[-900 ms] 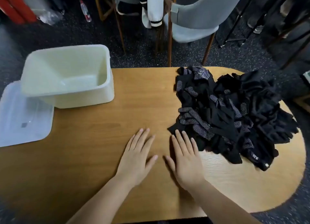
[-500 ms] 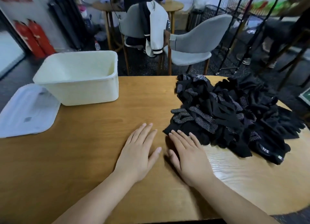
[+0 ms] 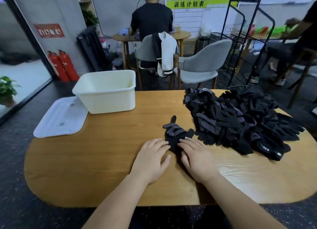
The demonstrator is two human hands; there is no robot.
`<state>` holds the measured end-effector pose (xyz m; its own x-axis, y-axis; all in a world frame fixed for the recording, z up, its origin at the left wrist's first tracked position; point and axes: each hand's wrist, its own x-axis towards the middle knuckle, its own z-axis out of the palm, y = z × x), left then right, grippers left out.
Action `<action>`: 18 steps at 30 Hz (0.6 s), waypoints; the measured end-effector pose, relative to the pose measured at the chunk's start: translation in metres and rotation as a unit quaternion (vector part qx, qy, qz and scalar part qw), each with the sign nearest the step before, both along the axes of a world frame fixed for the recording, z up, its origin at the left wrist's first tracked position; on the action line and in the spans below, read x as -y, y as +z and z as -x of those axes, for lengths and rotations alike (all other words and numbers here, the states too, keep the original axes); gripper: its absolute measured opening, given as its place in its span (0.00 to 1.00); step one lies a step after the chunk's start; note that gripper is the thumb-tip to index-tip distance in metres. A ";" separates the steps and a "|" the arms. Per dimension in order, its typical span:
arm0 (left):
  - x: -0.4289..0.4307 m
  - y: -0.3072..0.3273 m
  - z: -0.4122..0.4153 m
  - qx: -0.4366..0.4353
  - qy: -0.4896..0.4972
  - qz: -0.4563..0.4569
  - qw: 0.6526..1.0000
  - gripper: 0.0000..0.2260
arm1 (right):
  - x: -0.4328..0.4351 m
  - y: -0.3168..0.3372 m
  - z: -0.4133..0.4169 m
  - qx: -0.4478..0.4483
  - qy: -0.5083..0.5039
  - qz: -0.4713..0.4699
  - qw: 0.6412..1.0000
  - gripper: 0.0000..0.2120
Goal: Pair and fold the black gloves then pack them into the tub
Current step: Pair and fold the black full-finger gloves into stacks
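Note:
A big heap of black gloves (image 3: 240, 122), some with white grip dots, covers the right side of the wooden table (image 3: 103, 160). One dotted black glove (image 3: 176, 132) lies apart from the heap, flat on the table, fingers pointing away from me. My left hand (image 3: 152, 158) and my right hand (image 3: 197, 158) lie palm down on either side of its cuff, with fingertips pressing on the near end. The white tub (image 3: 106, 91) stands at the table's far left; nothing shows inside it from here.
The tub's white lid (image 3: 61, 117) lies left of it, overhanging the table edge. Grey chairs (image 3: 202, 62) stand behind the table, a black wire rack (image 3: 243, 40) at the back right. A person (image 3: 151, 21) sits at another table beyond.
One glove now lies separate from the heap between my hands; before, both hands lay flat on bare wood at the heap's edge. My view has tilted up, showing more of the room.

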<state>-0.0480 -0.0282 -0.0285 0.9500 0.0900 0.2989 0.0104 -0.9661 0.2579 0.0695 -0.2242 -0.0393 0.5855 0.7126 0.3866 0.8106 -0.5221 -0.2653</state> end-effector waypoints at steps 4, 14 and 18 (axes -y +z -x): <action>-0.002 -0.002 -0.001 0.037 0.022 0.011 0.999 0.15 | 0.001 0.001 -0.002 0.004 -0.022 -0.033 0.999 0.19; -0.002 0.007 -0.014 0.047 0.025 0.041 0.998 0.05 | -0.002 0.003 -0.005 -0.014 -0.073 -0.086 0.993 0.19; -0.012 0.054 -0.032 0.059 0.039 0.098 0.993 0.07 | 0.002 0.005 -0.003 -0.006 -0.091 -0.090 0.992 0.20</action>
<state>-0.0164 -0.0158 0.0252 0.8971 0.2289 0.3779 0.0408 -0.8946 0.4451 0.0725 -0.2261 -0.0339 0.7031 0.5156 0.4898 0.7039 -0.6022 -0.3766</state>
